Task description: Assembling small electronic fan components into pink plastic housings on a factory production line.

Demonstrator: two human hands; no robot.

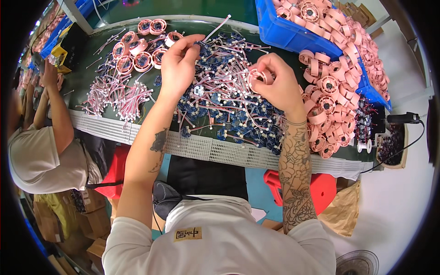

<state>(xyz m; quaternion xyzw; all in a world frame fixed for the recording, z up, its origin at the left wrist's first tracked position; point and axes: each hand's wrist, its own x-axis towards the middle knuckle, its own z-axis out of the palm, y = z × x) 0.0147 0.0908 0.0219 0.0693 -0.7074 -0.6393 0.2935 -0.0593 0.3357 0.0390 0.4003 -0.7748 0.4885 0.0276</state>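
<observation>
My left hand (180,68) is closed in a pinch over the middle of the bench. From its fingertips a thin wire lead (217,28) with a white plug sticks out up and right; whether a small board sits at its other end is hidden. A round pink plastic housing (255,81) is gripped in my right hand (279,85), its open side partly covered by the fingers. Between and below both hands spreads a heap of small blue circuit boards (270,130) with red-and-white wire leads.
Pink housings (327,105) pile up on the right, beside a blue crate (284,34) full of more. Several housings with boards inside (142,60) stand at the left, above bundled leads (130,101). White perforated edging (197,145) lines the bench front. A co-worker's arm (59,107) is at far left.
</observation>
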